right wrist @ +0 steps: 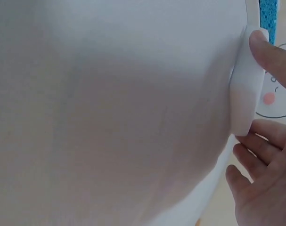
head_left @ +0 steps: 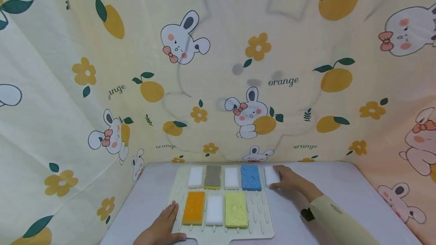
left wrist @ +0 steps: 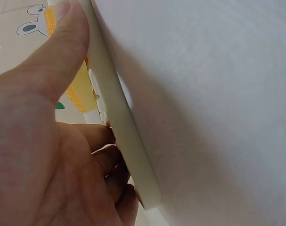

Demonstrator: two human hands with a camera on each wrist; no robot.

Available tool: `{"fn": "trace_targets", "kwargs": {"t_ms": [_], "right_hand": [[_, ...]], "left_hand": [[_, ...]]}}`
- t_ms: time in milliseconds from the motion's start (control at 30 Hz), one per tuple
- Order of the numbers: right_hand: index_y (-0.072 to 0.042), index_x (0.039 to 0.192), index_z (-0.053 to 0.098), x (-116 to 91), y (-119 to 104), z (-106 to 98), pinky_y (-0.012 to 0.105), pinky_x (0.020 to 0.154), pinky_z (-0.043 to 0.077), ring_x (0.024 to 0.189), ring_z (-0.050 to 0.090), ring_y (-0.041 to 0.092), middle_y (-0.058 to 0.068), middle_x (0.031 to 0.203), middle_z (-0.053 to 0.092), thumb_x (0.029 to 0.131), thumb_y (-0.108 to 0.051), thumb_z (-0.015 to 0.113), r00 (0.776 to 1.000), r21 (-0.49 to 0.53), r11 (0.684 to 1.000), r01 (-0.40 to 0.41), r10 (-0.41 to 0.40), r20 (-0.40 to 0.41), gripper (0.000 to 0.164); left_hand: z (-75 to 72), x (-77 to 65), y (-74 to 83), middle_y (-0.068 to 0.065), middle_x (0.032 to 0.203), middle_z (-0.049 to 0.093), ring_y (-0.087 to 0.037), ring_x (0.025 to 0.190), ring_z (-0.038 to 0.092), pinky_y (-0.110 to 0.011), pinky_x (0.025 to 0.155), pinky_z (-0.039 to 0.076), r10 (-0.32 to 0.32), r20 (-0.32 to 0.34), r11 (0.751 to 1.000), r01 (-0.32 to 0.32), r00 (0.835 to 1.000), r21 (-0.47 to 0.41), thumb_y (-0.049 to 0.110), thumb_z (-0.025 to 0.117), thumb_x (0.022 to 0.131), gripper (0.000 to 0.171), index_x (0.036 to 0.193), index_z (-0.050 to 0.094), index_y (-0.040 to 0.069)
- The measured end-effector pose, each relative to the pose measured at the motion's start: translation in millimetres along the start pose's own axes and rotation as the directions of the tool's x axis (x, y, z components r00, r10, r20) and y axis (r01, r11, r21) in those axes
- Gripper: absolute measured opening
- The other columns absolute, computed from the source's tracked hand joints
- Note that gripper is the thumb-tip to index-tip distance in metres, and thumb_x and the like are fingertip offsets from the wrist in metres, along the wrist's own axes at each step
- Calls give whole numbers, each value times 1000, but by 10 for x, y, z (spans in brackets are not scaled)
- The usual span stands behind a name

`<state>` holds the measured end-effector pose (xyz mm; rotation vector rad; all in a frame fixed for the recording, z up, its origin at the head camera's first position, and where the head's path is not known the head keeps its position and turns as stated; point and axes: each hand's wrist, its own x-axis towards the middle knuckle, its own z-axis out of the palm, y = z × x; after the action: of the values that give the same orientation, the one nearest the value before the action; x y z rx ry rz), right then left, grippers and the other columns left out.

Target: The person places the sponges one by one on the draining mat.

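Observation:
A cream ribbed draining board (head_left: 262, 214) lies flat on the table. In its back row are a white sponge (head_left: 195, 177), a grey-and-yellow scouring sponge (head_left: 212, 177), another white sponge (head_left: 232, 178) and a blue sponge (head_left: 251, 177). The front row has an orange sponge (head_left: 193, 208), a white sponge (head_left: 214, 210) and a yellow sponge (head_left: 236, 210). My left hand (head_left: 161, 224) holds the board's front left corner, thumb on the front edge and fingers along the left side. Beside the back right edge, my right hand (head_left: 289, 180) pinches a white sponge (right wrist: 244, 89) between thumb and fingers.
The white table (head_left: 306, 222) extends on both sides of the board. A patterned curtain (head_left: 218, 124) with rabbits and oranges hangs behind the table and along both sides. The board's front handle (head_left: 214, 241) runs out of the head view.

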<state>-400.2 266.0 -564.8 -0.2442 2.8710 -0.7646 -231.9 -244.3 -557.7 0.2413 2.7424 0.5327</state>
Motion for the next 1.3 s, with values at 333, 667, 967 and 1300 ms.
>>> {"fn": "trace_targets", "kwargs": {"t_ms": [333,667,967,1300], "right_hand": [[-3,158,49,34,-44,5,65,119,40,144,49,45,22,159,51,72,-43,101,996,35,998,56,-53,-68,108],[11,154,46,-15,-105,29,67,119,39,143,46,54,34,155,49,74,-38,100,996,14,1000,27,-26,-88,108],[17,151,45,-170,-175,35,68,120,36,144,42,57,39,153,46,78,-41,96,995,-102,994,37,-46,-85,106],[19,152,42,-348,-149,121,67,119,39,144,41,58,41,153,44,79,-45,94,991,-117,992,44,-58,-120,110]], "left_hand": [[1,-7,5,-29,172,27,-46,158,30,-66,127,23,-1,-7,1000,1,1000,14,56,87,85,115,163,33,-9],[12,3,-37,-30,172,26,-46,158,29,-66,127,23,21,-12,1000,-21,1000,21,58,85,85,116,162,32,-10],[54,44,-50,-28,173,26,-46,158,29,-66,127,23,-8,-1,1000,8,1000,15,60,85,84,117,163,32,-8],[29,12,-68,-28,173,26,-47,158,29,-68,125,26,19,-10,1000,-19,1000,21,62,84,84,118,164,33,-8]]}}
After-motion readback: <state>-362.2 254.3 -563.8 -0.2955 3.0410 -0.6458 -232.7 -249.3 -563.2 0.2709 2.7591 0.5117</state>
